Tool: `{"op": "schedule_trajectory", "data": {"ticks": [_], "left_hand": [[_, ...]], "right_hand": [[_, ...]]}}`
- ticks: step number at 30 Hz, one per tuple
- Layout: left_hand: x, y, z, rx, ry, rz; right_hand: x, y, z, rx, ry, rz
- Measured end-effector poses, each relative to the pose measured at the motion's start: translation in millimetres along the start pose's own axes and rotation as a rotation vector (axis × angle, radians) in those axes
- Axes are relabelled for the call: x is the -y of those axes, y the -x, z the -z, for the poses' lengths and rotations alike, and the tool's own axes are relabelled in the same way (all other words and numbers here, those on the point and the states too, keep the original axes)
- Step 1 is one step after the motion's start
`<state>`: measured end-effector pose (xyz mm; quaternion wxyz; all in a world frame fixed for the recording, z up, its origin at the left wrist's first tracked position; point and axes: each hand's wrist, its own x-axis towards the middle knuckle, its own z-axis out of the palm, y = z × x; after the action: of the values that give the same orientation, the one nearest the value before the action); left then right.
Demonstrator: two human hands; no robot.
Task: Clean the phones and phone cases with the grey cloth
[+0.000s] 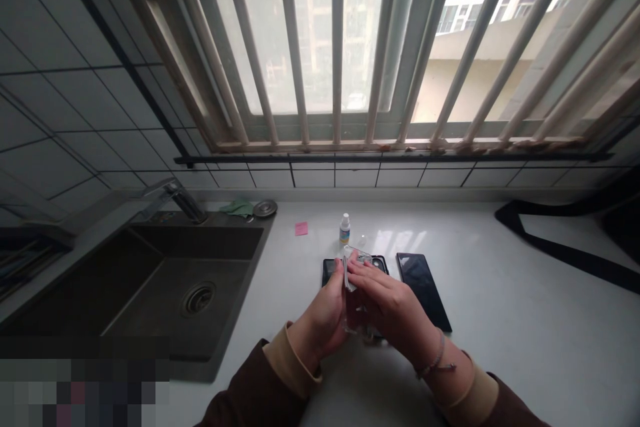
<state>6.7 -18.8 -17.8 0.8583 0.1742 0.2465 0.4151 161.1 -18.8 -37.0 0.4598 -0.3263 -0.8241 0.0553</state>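
Observation:
My left hand grips a clear plastic case, shaped like a phone case, from its left side. My right hand is closed on the same case from the right, fingers laid across its upper part. Both hands hold it tilted up on edge over the counter. Behind and under them lie a dark phone-like item and a black item with round camera-like openings, both partly hidden by my hands. Just beyond stands a small white bottle with a coloured label.
A flat black device lies right of my hands. On the white counter are a pink paper note, a green cloth and a metal drain lid. A dark sink with faucet is left; a black strap, right.

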Motion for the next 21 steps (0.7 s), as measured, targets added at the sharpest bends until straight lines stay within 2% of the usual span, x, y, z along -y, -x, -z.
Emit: {"op": "schedule_trajectory", "data": {"ticks": [7, 16, 19, 21], "left_hand": [[-7, -1, -4.4, -0.112, 0.069, -0.057], [-14, -2, 3.9, -0.149, 0.078, -0.144], [-17, -2, 4.7, -0.161, 0.102, -0.155], [-19, -3, 4.1, -0.171, 0.119, -0.166]], "right_hand": [[13, -7, 8, 0.102, -0.035, 0.03], [24, -8, 9, 0.178, -0.209, 0.058], [29, -8, 13, 0.211, -0.298, 0.007], [32, -7, 16, 0.222, -0.379, -0.081]]}}
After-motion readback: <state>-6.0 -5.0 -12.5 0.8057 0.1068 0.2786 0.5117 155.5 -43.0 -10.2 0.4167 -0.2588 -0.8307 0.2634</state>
